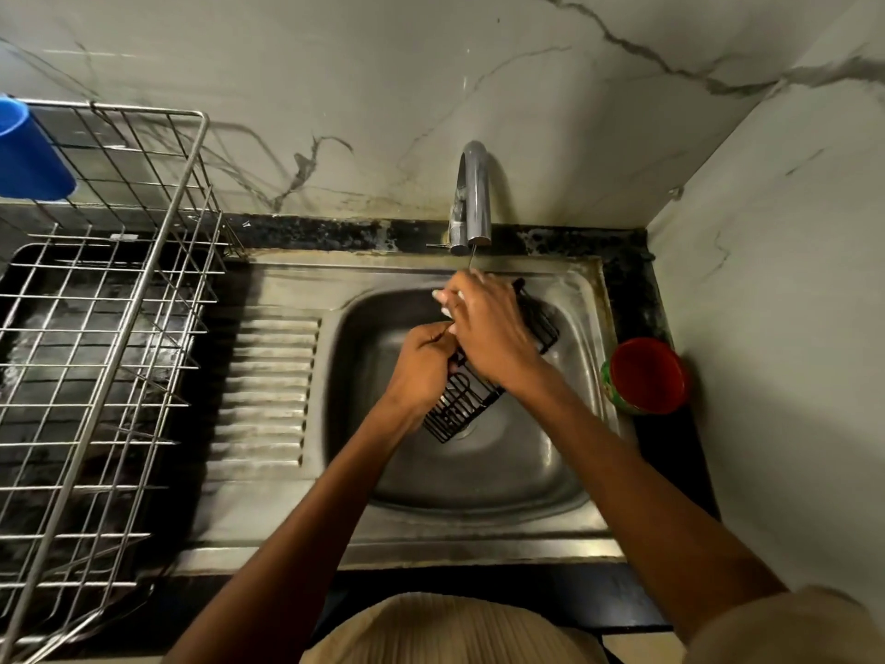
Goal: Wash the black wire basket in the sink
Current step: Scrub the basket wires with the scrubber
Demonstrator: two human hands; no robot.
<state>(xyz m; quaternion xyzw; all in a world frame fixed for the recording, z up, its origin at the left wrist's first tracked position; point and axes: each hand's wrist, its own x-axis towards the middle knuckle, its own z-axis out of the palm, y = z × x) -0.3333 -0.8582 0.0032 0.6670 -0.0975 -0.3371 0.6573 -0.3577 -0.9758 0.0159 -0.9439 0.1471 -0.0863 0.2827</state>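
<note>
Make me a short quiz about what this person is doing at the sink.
1. True or false: the black wire basket rests in the dish rack.
2. Which hand lies over the basket's top? A left hand; B right hand.
3. What stands on the counter right of the sink?

Key: 1 false, both hands hold it over the sink, below the tap. 2 B. 3 A red-topped container.

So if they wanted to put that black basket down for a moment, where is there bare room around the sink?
The ribbed draining board, between the wire dish rack and the sink bowl, is bare. The bowl's near half is free too. It is crowded under the tap, where both hands grip the black wire basket, and the right rim is tight beside the red cup.
</note>
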